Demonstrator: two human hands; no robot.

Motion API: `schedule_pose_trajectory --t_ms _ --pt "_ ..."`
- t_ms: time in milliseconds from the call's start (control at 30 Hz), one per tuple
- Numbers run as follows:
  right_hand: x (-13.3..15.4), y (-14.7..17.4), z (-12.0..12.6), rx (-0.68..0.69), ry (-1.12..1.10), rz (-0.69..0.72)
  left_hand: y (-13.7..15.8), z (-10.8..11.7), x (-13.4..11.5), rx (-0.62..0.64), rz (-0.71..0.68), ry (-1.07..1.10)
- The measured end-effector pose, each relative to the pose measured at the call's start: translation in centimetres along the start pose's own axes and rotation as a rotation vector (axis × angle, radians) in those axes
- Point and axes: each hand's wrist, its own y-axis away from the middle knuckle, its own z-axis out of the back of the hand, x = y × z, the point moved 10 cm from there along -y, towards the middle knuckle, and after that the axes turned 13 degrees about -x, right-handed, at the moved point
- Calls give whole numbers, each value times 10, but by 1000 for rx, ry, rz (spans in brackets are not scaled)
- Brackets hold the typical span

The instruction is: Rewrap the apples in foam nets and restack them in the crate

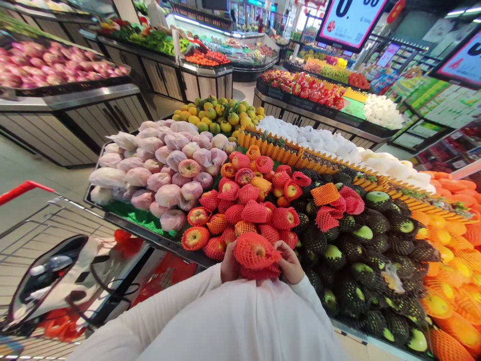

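Hands [290, 264] at either side of netted apple [256, 251]

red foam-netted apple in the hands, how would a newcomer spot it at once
Find the big black-edged fruit stand, then its patch of apples in red and orange foam nets. At the patch's near edge, above the white garment, look between the left hand and right hand. The red foam-netted apple is the one held up, not lying in the pile.

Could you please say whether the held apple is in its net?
In: the red net wraps around the apple, leaving part uncovered.
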Motion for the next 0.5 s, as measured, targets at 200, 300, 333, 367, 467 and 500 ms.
schedule_pose_trajectory --t_ms 200,300,333,367,467,500 --pt "47 8 5 -132 273 376 -2 0 12 41 69 -13" --pt "76 23 -16 43 322 531 0 -7 20 112 150 34" --pt "79 26 -20 79 322 533 2 -10 24 142 185 29" --pt "80 27 -20 81 330 532 4 -12 28 165 217 19" --pt "76 25 -11 -4 382 537 6 -9 35 185 271 -45" --pt "72 25 -9 -14 400 530 7 -7 37 189 275 -78"
